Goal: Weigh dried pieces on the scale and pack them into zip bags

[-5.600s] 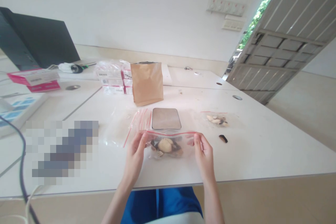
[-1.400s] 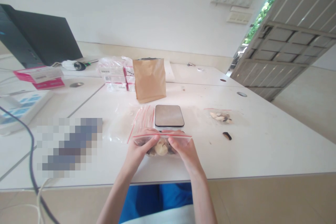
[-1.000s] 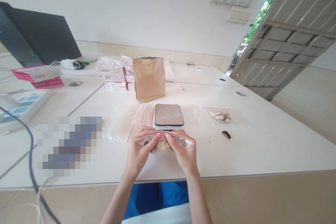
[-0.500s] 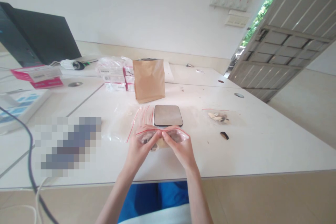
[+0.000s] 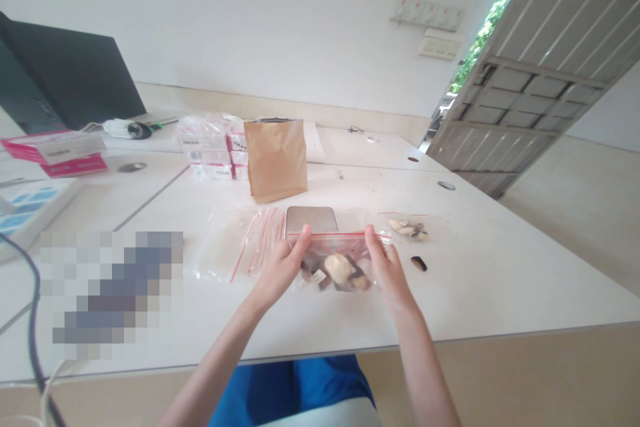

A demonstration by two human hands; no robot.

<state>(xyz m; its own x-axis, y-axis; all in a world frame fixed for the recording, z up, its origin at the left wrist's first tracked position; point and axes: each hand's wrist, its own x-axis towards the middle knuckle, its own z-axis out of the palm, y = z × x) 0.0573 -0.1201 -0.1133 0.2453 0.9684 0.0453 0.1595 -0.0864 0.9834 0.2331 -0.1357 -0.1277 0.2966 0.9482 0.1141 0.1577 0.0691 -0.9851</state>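
Note:
A clear zip-lock bag [image 5: 325, 273] with a red seal line along its top hangs between my two hands. Inside it lie pale and dark dried pieces, the largest a cream-coloured lump. My left hand [image 5: 283, 270] pinches the bag's upper left end, thumb along the seal. At the upper right end my right hand [image 5: 387, 267] grips it the same way. Just behind the bag sits a flat metal-topped scale [image 5: 313, 219], its front part hidden. A second filled zip-lock bag [image 5: 410, 229] lies to the right, with a loose dark piece [image 5: 419, 263] in front of it.
Several flat zip-lock bags [image 5: 225, 240] lie left of the scale. Behind stand a brown paper pouch [image 5: 277, 160] and stacked pink-and-white boxes [image 5: 210, 153]. At the far left are a black monitor [image 5: 75, 73] and a cable [image 5: 34, 327]. A pixelated patch covers something left.
My hands have moved apart from the middle of the seal to the bag's two ends. The bag's mouth, bulging before, is now drawn straight, and its contents show. The view has shifted slightly.

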